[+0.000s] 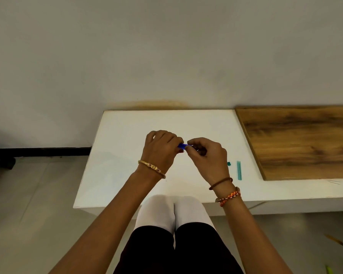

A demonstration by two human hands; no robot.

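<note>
A small blue piece [182, 145] shows between my two hands above the white table [117, 175]. My left hand [160, 150] curls its fingers round the piece's left end. My right hand [205, 157] pinches the right end with thumb and fingertips. Most of the blue piece is hidden inside the hands, so its full shape cannot be told. On the table to the right of my right wrist lie a teal strip [239, 170] and a tiny teal bit [229, 163].
A brown wooden board [305, 141] lies on the table's right part. A plain wall stands right behind the table. The table's left edge drops to a tiled floor [32, 194]. My knees [173, 212] sit at the table's near edge. A yellow item [334, 239] lies on the floor at right.
</note>
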